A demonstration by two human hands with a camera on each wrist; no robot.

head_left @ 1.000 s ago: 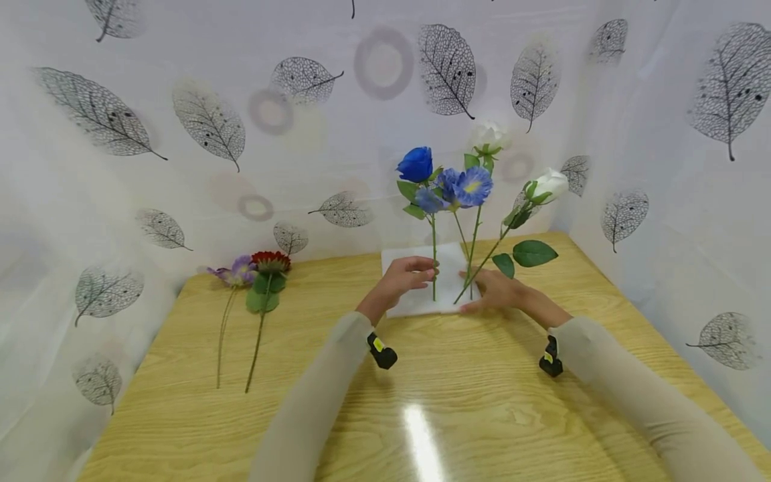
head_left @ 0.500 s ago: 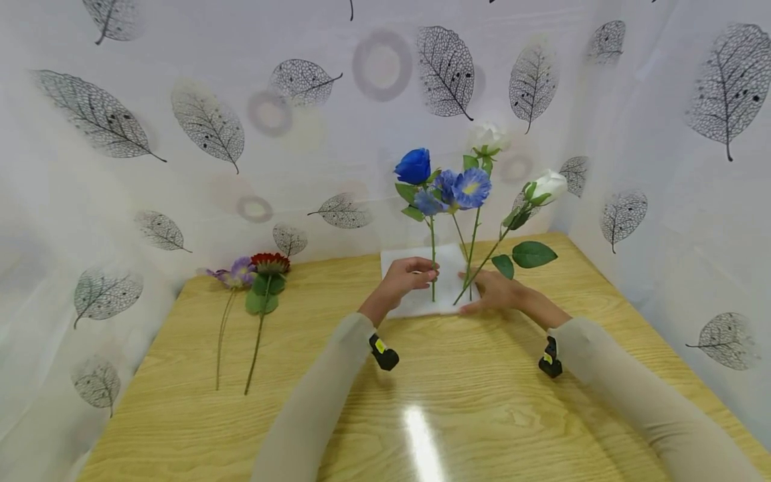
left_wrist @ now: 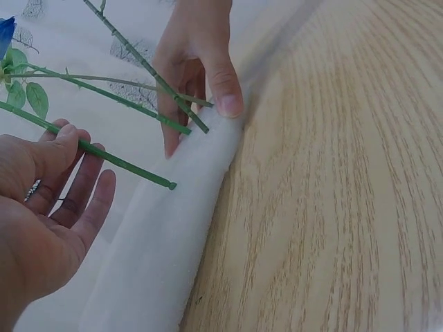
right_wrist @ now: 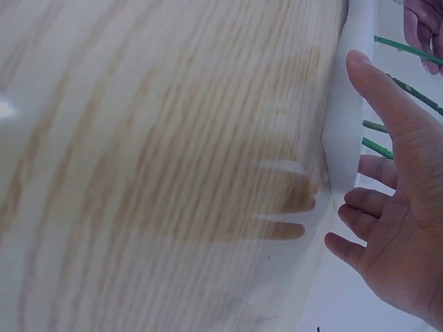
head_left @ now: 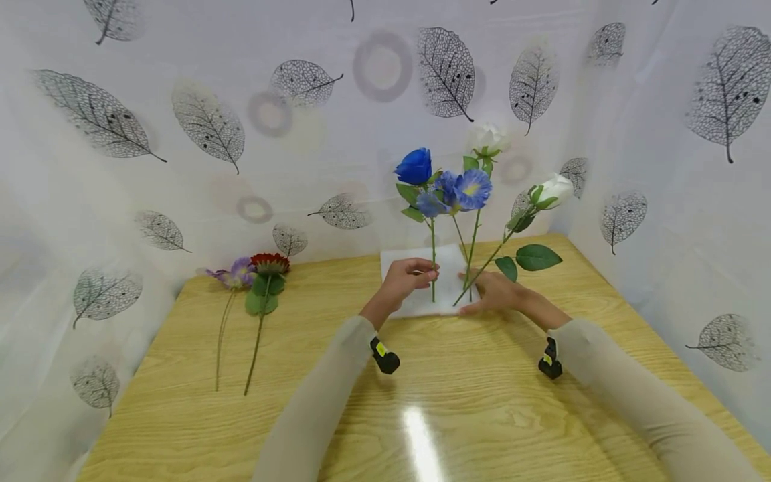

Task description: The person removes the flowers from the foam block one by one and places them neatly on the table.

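Note:
In the head view my left hand [head_left: 409, 278] pinches the green stem of a blue rose [head_left: 413, 167], which stands upright over a white foam block [head_left: 415, 306]. The stem's lower end [left_wrist: 172, 185] meets the foam in the left wrist view. My right hand [head_left: 496, 291] holds the foam's right end, thumb at the front edge and fingers farther back. Near it several stems meet the foam: a blue-violet flower [head_left: 472, 188], an upright white rose [head_left: 489, 139] and a white rosebud [head_left: 554, 192] leaning right. How deep the stems sit cannot be seen.
A purple flower [head_left: 239, 272] and a dark red flower [head_left: 270, 263] lie on the wooden table [head_left: 337, 375] to the left. Behind hangs a white curtain [head_left: 337, 147] printed with grey leaves. Each wrist wears a small black camera [head_left: 385, 356].
The leaning white rosebud has sunk slightly lower and to the right, along with its leaves. Both hands stay almost where they were.

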